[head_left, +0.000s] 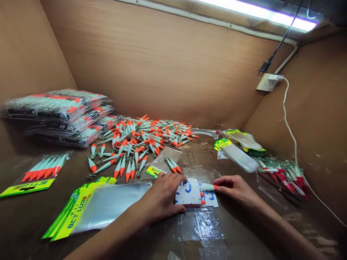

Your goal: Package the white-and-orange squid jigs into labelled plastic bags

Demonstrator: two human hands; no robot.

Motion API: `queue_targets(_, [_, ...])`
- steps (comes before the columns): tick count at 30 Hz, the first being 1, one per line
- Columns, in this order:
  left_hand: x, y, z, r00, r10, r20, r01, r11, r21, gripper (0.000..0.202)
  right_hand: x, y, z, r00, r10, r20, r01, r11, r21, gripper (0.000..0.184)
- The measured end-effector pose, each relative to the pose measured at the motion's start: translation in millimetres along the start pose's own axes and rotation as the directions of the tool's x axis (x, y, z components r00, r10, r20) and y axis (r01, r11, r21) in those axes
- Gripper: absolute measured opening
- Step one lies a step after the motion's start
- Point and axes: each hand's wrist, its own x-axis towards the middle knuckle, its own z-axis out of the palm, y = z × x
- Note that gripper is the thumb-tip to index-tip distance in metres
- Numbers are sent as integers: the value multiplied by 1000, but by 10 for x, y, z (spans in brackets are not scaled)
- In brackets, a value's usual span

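My left hand (165,195) is closed round the left end of a small white box (189,190) with blue handwriting, lying on the table. With thumb and forefinger, my right hand (234,187) pinches the orange tip of a pale fishing lure (208,186), whose other end points into the box's right side. Below it, other orange tips show at the box's edge. A white card (213,201) with blue marks lies under the lure. Left of my left hand is a fan of clear bags (114,202) with yellow-green "BCT LURE" headers.
A heap of orange-and-white lures (135,141) covers the back middle. Packed bags (62,112) are stacked at back left, with a filled lure bag (43,171) in front. On the right lie more clear bags (241,157), red-and-white lures (290,175) and a white cable (288,126).
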Motion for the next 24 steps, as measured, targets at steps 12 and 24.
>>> queue_targets(12, [-1, -33, 42, 1000, 16, -7, -16, 1000, -14, 73, 221, -325, 464, 915, -379, 139, 403, 855, -326, 20])
queue_targets(24, [-21, -23, 36, 1000, -9, -6, 9, 1000, 15, 69, 781, -689, 203, 946, -287, 151, 323, 880, -349, 27])
